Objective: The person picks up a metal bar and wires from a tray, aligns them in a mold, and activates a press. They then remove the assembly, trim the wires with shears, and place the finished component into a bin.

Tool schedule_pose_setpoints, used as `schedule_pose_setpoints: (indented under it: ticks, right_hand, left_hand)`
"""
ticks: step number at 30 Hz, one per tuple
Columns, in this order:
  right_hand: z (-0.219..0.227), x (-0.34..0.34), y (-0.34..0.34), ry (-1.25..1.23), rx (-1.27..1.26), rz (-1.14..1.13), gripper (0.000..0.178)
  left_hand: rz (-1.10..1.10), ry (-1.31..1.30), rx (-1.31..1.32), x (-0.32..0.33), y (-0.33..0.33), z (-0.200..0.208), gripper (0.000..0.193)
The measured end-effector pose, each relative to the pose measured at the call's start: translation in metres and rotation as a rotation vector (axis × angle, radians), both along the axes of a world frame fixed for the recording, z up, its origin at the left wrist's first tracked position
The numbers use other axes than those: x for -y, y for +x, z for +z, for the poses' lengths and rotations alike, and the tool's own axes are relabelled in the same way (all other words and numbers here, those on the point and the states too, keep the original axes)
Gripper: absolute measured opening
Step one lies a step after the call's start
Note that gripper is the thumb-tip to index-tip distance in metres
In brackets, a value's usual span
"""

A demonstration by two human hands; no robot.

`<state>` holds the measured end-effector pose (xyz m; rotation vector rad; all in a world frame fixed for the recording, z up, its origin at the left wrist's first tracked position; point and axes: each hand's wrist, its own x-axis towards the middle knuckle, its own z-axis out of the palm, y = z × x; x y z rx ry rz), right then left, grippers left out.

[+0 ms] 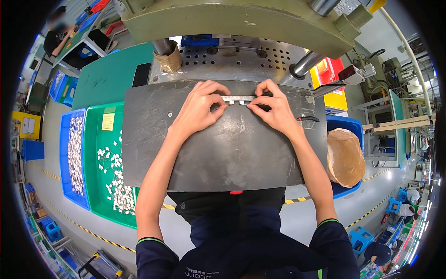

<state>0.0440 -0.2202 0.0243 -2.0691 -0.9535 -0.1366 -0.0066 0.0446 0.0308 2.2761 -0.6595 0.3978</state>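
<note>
A narrow silvery metal strip (238,98) lies crosswise near the far edge of the dark metal work plate (232,153). Small white pieces (241,102) sit along its near side. At the strip's left end, my left hand (200,106) is closed, thumb and fingertips pinching there. My right hand (275,110) pinches the opposite end in the same way, its wrist close to the plate's right side. The fingertips partly cover both ends, so how the white pieces sit against the strip cannot be made out.
A green press frame (241,23) with steel columns stands just beyond the plate. To the left are a green bin (97,186) of small white parts and a blue bin (85,186). Dark-handled pliers (308,119) lie at right, near a paper-lined blue bin (344,128).
</note>
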Motion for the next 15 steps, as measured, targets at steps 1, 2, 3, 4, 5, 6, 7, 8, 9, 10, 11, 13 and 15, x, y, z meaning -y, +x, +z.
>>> schedule_pose_setpoints:
  ticks: [1,2,3,4,5,6,7,8,9,10,11,13,15]
  right_hand:
    - [0.003,0.002,0.001,-0.031,0.015,0.001,0.014]
    - [0.004,0.005,0.001,-0.004,-0.086,0.006,0.015]
    - [0.005,0.008,0.002,0.0,-0.09,0.006,0.015]
    - [0.006,0.011,0.004,-0.034,-0.037,0.011,0.015]
    - [0.007,0.013,0.006,-0.068,0.016,0.015,0.016]
    - [0.01,0.013,0.007,-0.074,0.022,0.013,0.016]
    - [0.011,0.014,0.009,-0.072,0.019,0.013,0.016]
    - [0.013,0.016,0.01,-0.069,0.015,0.018,0.015]
    - [0.013,0.016,0.01,-0.066,0.011,0.023,0.015]
    - [0.014,0.017,0.01,-0.064,0.01,0.023,0.015]
    - [0.015,0.018,0.01,-0.073,0.025,0.03,0.015]
    - [0.016,0.019,0.012,-0.087,0.053,0.032,0.014]
    - [0.015,0.018,0.007,-0.099,-0.077,0.013,0.016]
  left_hand:
    - [0.005,0.005,0.0,-0.002,0.0,0.002,0.006]
    - [-0.007,0.016,-0.033,-0.004,0.001,0.004,0.007]
    - [-0.024,0.027,-0.07,-0.007,0.0,0.005,0.007]
    - [-0.025,0.031,-0.074,-0.01,-0.001,0.007,0.007]
    - [-0.039,0.04,-0.075,-0.013,0.0,0.008,0.008]
    - [-0.053,0.048,-0.074,-0.016,0.001,0.01,0.008]
    - [-0.054,0.05,-0.077,-0.019,0.001,0.013,0.008]
    - [-0.046,0.06,-0.095,-0.021,0.001,0.016,0.008]
    - [-0.038,0.07,-0.113,-0.024,0.001,0.017,0.008]
    - [-0.029,0.077,-0.112,-0.025,0.001,0.017,0.008]
    - [-0.029,0.078,-0.112,-0.027,-0.001,0.017,0.008]
    - [-0.026,0.1,-0.128,-0.026,0.001,0.016,0.009]
    - [-0.029,0.094,-0.116,-0.028,0.001,0.018,0.009]
